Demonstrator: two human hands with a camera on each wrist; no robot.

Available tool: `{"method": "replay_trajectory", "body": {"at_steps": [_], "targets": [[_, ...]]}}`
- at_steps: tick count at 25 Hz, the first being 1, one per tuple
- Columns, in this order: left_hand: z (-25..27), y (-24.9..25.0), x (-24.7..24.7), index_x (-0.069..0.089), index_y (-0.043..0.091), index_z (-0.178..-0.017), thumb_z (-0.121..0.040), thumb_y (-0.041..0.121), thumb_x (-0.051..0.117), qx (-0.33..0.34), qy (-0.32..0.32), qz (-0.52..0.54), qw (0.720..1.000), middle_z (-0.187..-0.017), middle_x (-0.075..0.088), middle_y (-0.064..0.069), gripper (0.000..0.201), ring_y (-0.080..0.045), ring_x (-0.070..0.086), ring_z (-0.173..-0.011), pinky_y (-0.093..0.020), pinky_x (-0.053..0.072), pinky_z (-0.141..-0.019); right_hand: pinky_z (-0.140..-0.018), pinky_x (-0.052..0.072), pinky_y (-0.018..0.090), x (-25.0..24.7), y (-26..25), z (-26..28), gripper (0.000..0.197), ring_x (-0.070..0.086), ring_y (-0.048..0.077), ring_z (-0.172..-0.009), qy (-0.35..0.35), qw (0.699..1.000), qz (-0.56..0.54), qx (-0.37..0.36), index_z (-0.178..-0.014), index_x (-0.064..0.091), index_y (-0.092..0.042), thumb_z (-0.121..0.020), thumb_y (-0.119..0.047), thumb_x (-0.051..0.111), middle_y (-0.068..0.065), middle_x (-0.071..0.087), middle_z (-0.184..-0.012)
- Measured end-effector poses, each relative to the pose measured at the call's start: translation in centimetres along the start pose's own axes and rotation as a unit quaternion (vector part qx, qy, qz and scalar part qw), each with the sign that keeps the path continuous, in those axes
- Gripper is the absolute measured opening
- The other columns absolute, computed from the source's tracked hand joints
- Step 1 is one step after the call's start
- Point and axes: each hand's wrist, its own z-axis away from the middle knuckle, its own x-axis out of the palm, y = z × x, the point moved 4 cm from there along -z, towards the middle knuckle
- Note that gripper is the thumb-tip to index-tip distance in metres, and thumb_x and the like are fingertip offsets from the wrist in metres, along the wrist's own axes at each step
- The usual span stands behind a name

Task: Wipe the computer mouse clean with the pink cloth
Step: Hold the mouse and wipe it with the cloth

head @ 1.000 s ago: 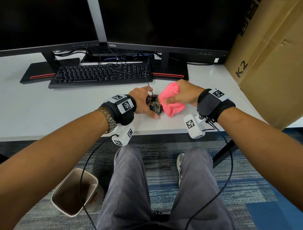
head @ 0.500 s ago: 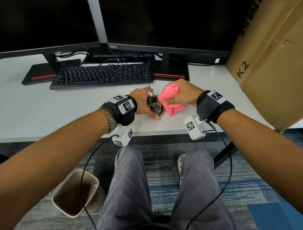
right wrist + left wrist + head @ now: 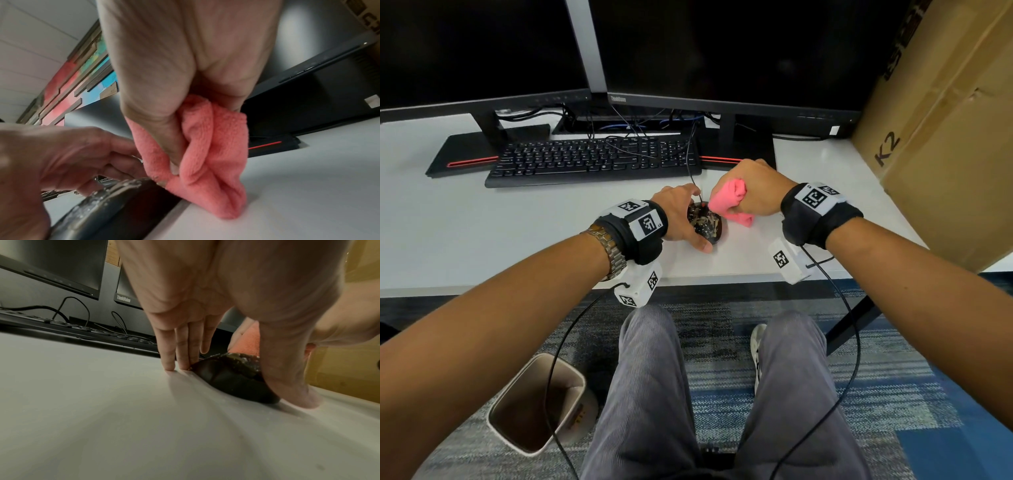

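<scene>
Grime in pale streaks and specks is seen across the top of the black computer mouse [image 3: 705, 224], which lies on the white desk [image 3: 482, 222] near its front edge, just in front of the keyboard [image 3: 592, 159]. The mouse is held between the thumb and fingers of the left hand [image 3: 679, 212]; in the left wrist view the thumb is pressed against its near side and the fingertips [image 3: 170, 365] are set down on the desk at its far side. A pink cloth [image 3: 729, 202], bunched into folds, is gripped in the curled fingers of the right hand [image 3: 753, 192], and its lower edge is laid against the right side of the mouse and the desk beside it. A thin cable [image 3: 690, 161] is run from the mouse over the keyboard. Two dark monitors [image 3: 722, 51] are stood behind, and a cardboard box [image 3: 945, 137] marked K2 is placed at the right.
</scene>
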Motion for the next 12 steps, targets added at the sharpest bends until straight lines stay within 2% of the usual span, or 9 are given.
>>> {"method": "replay_trajectory", "body": {"at_steps": [3,4,6,7,8,10,12], "targets": [[0.0,0.0,0.0,0.032,0.016,-0.147,-0.047,0.059,0.088,0.001,-0.001,0.0,1.0,-0.138,0.057,-0.007,0.122,-0.026,0.051,-0.127,-0.045,0.044,-0.105,-0.107,0.037,0.034,-0.2,0.0,0.5,0.04,0.042,0.013,-0.101,0.0,1.0,-0.024,0.0,-0.123,0.064,0.002,-0.087,-0.01,0.074,0.017,0.064,-0.116],[-0.1,0.0,0.0,0.032,0.016,-0.147,-0.047,0.059,0.088,0.001,-0.002,-0.001,1.0,-0.138,0.057,-0.007,0.122,-0.026,0.052,-0.127,-0.045,0.044,-0.105,-0.107,0.04,0.039,-0.5,-0.4,1.0,0.04,0.043,0.014,-0.1,0.003,1.0,-0.029,-0.009,-0.124,0.065,0.001,-0.086,-0.009,0.074,0.018,0.064,-0.115],[-0.1,0.0,-0.1,0.032,0.016,-0.147,-0.047,0.058,0.088,0.0,-0.001,0.0,1.0,-0.138,0.057,-0.007,0.122,-0.026,0.052,-0.126,-0.045,0.045,-0.104,-0.093,0.046,0.035,-1.2,-1.0,1.8,0.032,0.05,0.018,-0.093,0.018,0.999,-0.026,-0.015,-0.116,0.067,-0.004,-0.086,-0.012,0.074,0.014,0.064,-0.105],[-0.1,0.0,-0.1,0.032,0.016,-0.147,-0.047,0.058,0.088,-0.001,-0.002,0.0,1.0,-0.138,0.057,-0.007,0.122,-0.026,0.052,-0.127,-0.045,0.045,-0.104,-0.086,0.044,0.031,-1.5,-1.6,2.4,0.026,0.054,0.02,-0.09,0.024,0.999,-0.005,-0.024,-0.111,0.069,-0.006,-0.086,-0.013,0.073,0.008,0.064,-0.101],[0.0,0.0,-0.1,0.032,0.016,-0.147,-0.047,0.058,0.088,0.0,-0.002,0.0,1.0,-0.138,0.057,-0.007,0.122,-0.027,0.052,-0.127,-0.045,0.044,-0.105,-0.084,0.042,0.029,-1.5,-1.8,2.5,0.021,0.059,0.022,-0.091,0.014,0.999,0.019,-0.038,-0.106,0.071,-0.005,-0.087,-0.012,0.071,0.007,0.067,-0.1],[0.0,0.0,0.0,0.032,0.016,-0.147,-0.047,0.058,0.088,-0.001,-0.001,-0.001,1.0,-0.138,0.056,-0.008,0.122,-0.027,0.051,-0.127,-0.045,0.044,-0.105,-0.085,0.038,0.026,-1.6,-1.9,2.2,0.019,0.064,0.027,-0.096,-0.008,0.997,0.04,-0.063,-0.103,0.074,0.0,-0.087,-0.006,0.066,0.013,0.072,-0.103],[0.0,-0.2,0.0,0.032,0.017,-0.146,-0.046,0.059,0.088,-0.005,0.002,0.005,1.0,-0.138,0.056,-0.008,0.123,-0.026,0.051,-0.127,-0.045,0.045,-0.104,-0.089,0.042,0.032,-1.9,-1.8,2.0,0.019,0.065,0.03,-0.094,-0.01,0.997,0.061,-0.053,-0.098,0.075,0.003,-0.088,-0.002,0.059,0.017,0.074,-0.1]]}}
